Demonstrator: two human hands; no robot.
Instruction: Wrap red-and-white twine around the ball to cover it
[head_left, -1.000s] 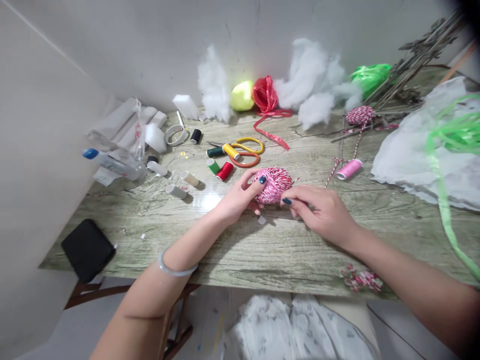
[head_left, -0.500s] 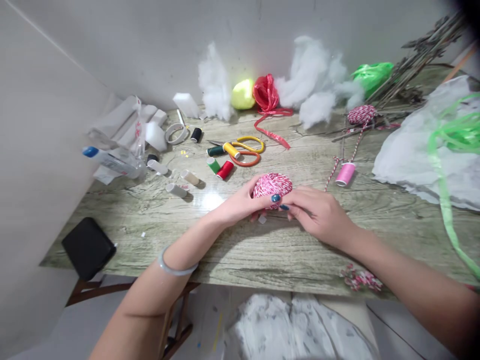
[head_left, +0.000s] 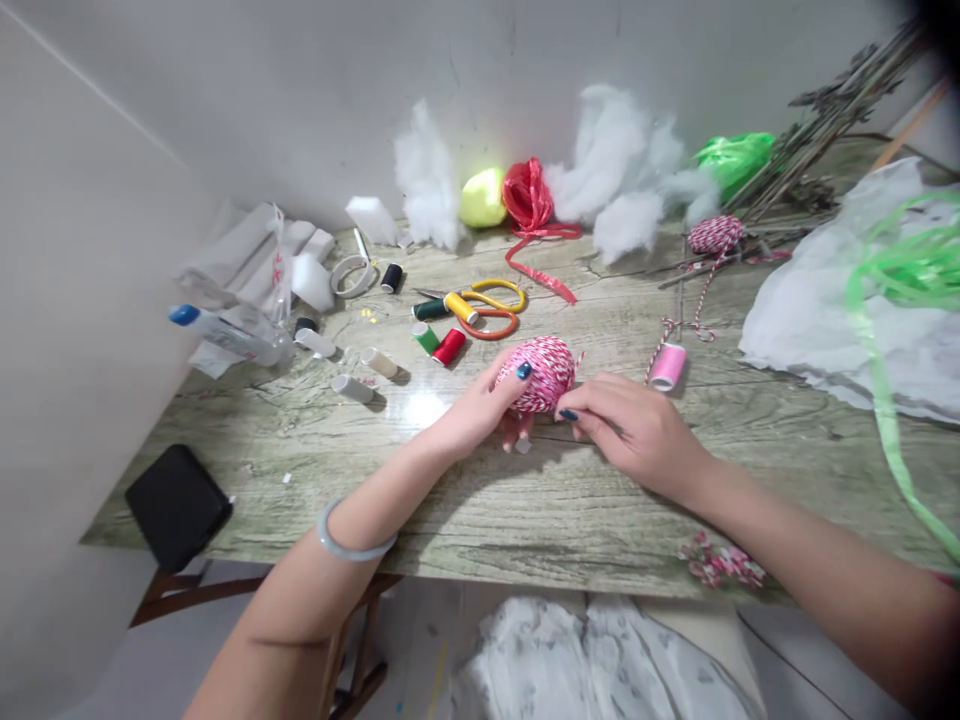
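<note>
A ball wound from red and white twine (head_left: 541,368) sits in my left hand (head_left: 487,408), whose thumb presses on its front while the fingers wrap beneath. A short twine end sticks out at the ball's upper right. My right hand (head_left: 634,425) pinches with thumb and forefinger close to the ball's lower right side; what is between the fingertips is hidden. Behind that hand, twine runs up past a pink thread spool (head_left: 668,368) to a smaller red and white twine ball (head_left: 715,234) at the back right.
Scissors (head_left: 495,295) and several thread spools, one red (head_left: 449,347), lie left of centre. White stuffing (head_left: 611,165) and red plastic ribbon (head_left: 527,195) line the wall. Twigs (head_left: 847,130) and a white bag (head_left: 802,310) stand right. Pink and white scraps (head_left: 720,562) lie near the front edge.
My left hand has turned the ball slightly and its thumb has shifted left on it, showing more of the ball. The pink spool has slid slightly left and down, and the twine near it is looser.
</note>
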